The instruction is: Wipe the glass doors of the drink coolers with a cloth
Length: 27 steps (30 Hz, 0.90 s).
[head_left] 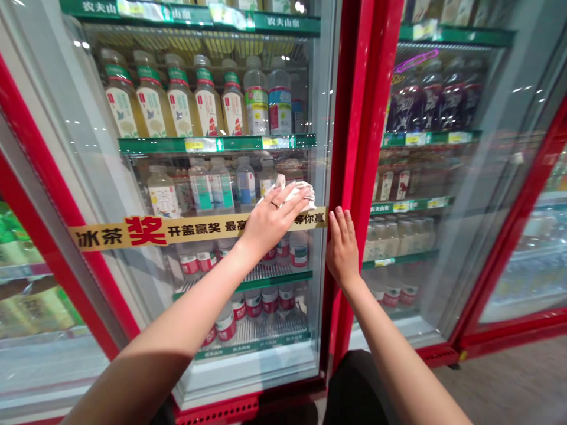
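My left hand point(271, 215), with a ring on one finger, presses a crumpled white cloth point(305, 193) flat to the glass door point(328, 118) of a drinks fridge. The cloth bunches out past the fingertips, just above a yellow strip point(195, 229) with printed characters that crosses the door. Part of that strip is hidden behind the hand. On the red door frame point(354, 147) to the right rests my right hand point(343, 248), holding nothing, its fingers stretched upward and flat.
Behind the glass, green-edged shelves point(168, 145) carry rows of bottles point(179, 100). A second glass-fronted section with dark bottles point(429, 97) stands to the right. More red-framed fridges flank both sides. Grey floor point(509, 378) shows at lower right.
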Each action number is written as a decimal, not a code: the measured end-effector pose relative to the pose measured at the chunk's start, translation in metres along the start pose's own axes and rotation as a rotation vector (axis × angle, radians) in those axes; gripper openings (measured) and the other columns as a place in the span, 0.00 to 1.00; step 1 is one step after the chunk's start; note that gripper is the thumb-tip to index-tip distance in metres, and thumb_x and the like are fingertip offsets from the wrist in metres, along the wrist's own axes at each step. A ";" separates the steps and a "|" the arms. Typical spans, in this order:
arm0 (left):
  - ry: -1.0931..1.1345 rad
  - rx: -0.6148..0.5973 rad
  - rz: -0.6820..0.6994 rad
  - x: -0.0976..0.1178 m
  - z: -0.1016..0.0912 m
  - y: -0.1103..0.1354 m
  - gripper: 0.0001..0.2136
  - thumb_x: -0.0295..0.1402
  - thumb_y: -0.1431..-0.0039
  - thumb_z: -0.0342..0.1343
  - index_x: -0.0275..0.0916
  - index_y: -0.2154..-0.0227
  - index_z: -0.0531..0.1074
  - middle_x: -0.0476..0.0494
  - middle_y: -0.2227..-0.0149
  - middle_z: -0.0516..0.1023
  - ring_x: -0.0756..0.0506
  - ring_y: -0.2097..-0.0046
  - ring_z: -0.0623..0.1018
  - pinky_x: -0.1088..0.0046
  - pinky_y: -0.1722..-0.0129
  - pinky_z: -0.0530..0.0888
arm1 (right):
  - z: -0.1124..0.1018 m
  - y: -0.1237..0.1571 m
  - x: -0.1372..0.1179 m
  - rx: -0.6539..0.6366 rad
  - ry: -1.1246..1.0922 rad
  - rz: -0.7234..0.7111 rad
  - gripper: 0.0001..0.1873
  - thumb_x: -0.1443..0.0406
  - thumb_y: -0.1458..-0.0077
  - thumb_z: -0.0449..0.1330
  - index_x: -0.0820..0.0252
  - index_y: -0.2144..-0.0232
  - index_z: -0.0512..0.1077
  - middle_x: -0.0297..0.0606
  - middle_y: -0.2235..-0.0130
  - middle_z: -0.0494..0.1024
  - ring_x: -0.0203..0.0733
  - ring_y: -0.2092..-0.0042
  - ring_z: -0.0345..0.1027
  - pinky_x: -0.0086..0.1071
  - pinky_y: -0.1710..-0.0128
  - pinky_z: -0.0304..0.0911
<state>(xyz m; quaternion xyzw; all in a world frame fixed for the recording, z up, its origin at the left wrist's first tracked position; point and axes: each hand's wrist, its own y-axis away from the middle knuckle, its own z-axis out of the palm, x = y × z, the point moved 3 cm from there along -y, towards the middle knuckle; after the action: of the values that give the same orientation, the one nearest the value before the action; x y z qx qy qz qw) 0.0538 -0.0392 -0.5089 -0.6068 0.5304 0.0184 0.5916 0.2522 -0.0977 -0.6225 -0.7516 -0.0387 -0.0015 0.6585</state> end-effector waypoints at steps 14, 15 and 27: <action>0.057 0.004 0.062 0.014 0.015 -0.022 0.24 0.23 0.26 0.51 0.40 0.30 0.68 0.44 0.28 0.73 0.41 0.26 0.70 0.56 0.25 0.70 | -0.004 0.008 -0.005 -0.016 -0.026 0.039 0.48 0.79 0.32 0.43 0.43 0.20 0.33 0.33 0.18 0.43 0.46 0.19 0.38 0.54 0.21 0.52; 0.067 0.005 0.035 0.012 0.013 -0.023 0.25 0.24 0.26 0.51 0.41 0.29 0.67 0.45 0.28 0.72 0.41 0.25 0.69 0.55 0.25 0.69 | -0.005 0.008 -0.005 -0.026 -0.032 0.042 0.48 0.79 0.32 0.44 0.42 0.20 0.32 0.32 0.18 0.43 0.47 0.19 0.38 0.55 0.21 0.52; 0.151 -0.078 -0.003 0.031 0.026 -0.027 0.27 0.24 0.26 0.52 0.43 0.27 0.65 0.43 0.27 0.70 0.38 0.24 0.66 0.48 0.24 0.66 | -0.027 -0.001 -0.028 -0.097 -0.093 0.112 0.50 0.76 0.32 0.48 0.46 0.19 0.29 0.34 0.18 0.41 0.52 0.19 0.39 0.58 0.21 0.52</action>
<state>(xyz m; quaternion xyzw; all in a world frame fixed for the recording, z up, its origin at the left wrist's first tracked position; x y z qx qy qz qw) 0.1010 -0.0459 -0.5179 -0.6298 0.5714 -0.0078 0.5260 0.2259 -0.1258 -0.6199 -0.7827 -0.0272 0.0685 0.6180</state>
